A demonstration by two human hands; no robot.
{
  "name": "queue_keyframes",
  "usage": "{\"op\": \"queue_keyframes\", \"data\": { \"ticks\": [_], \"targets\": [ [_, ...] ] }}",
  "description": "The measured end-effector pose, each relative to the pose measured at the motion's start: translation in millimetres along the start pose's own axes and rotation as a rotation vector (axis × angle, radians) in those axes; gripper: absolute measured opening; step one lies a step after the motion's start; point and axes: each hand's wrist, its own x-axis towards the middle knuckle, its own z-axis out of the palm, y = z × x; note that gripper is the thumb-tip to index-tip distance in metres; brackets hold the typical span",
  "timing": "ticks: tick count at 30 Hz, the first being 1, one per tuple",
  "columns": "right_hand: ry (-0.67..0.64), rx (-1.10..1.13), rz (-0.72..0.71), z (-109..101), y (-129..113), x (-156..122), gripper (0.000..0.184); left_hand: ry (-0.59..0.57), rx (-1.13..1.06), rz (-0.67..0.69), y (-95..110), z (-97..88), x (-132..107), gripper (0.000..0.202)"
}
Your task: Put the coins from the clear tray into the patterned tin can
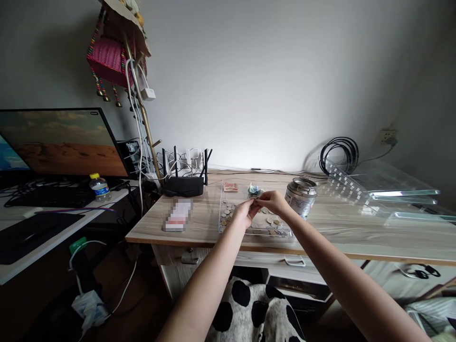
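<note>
A clear plastic tray (285, 233) lies on the wooden desk (199, 218) with several coins (226, 214) spread in it. My left hand (245, 213) and my right hand (272, 201) meet above the tray's middle, fingertips pinched together on something small that I cannot make out. A red banknote (230, 186) and a folded bluish note (254, 189) lie at the tray's far end. A silver tin can (301, 196) stands just right of my right hand.
A black router (184, 185) and a small blurred packet (177, 216) sit left of the tray. Clear acrylic holders (377, 192) and a coiled black cable (339, 153) are at the right. A monitor (60, 142) and a bottle (99, 187) stand on the lower desk at left.
</note>
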Motion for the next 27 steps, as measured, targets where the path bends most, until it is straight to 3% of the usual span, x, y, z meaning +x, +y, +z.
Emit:
{"op": "queue_keyframes", "data": {
  "ticks": [4,7,10,13,15,18,20,23,27],
  "targets": [
    [0.054,-0.070,0.010,1.5,1.8,-0.4,0.031,-0.053,0.017,-0.025,-1.0,-0.1,0.8,0.010],
    [0.177,-0.111,-0.002,-3.4,-2.0,-8.0,0.035,-0.065,0.047,-0.028,-0.9,-0.7,0.3,0.012],
    [0.403,-0.122,-0.093,-32.3,-1.9,-13.4,0.033,-0.058,0.071,-0.048,0.8,-1.2,-1.4,0.012],
    [0.556,-0.178,-0.061,-82.2,12.9,-8.1,0.030,-0.060,0.107,-0.044,2.1,-1.2,-3.4,0.010],
    [0.487,-0.335,0.062,-113.0,29.1,0.9,0.026,-0.065,0.130,-0.038,2.1,-0.9,-4.4,0.009],
    [0.194,-0.485,0.112,-138.8,51.4,16.6,0.018,-0.074,0.150,-0.038,1.3,-0.7,-4.5,0.010],
    [0.053,-0.516,0.068,-143.9,59.3,24.6,0.018,-0.085,0.154,-0.040,1.0,-1.0,-4.0,0.011],
    [0.009,-0.559,0.080,-142.0,56.1,27.0,0.020,-0.085,0.158,-0.040,1.2,-1.5,-3.4,0.010],
    [0.366,-0.516,0.075,-114.2,25.7,9.8,0.031,-0.064,0.149,-0.032,1.5,-1.5,-3.9,0.010]
  ]
}}
